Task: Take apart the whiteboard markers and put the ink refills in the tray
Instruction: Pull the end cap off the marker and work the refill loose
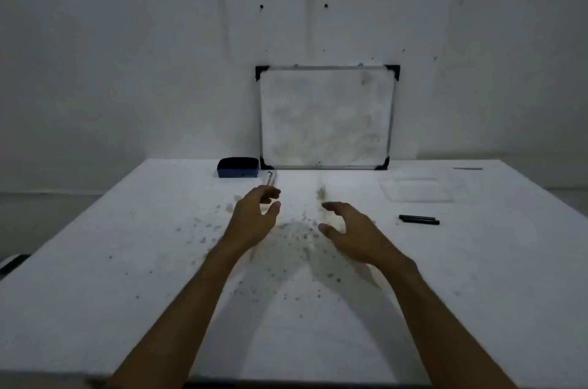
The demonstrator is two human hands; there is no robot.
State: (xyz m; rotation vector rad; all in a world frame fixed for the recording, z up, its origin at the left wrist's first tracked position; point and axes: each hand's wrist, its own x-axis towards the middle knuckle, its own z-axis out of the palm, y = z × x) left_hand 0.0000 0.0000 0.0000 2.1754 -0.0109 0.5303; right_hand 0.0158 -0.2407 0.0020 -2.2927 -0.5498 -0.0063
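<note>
While both hands hover empty with fingers spread, left hand and right hand over the stained white surface | two black whiteboard markers at 2 o'clock, handy | clear shallow plastic tray beyond them, seemingly awaiting refills

White table speckled grey at centre of my view, two black marker parts right of centre, blue-and-black eraser upper centre, black-cornered whiteboard, clear tray.

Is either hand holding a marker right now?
No: the left hand and right hand hover open and empty, while the black markers lie on the table.
</note>
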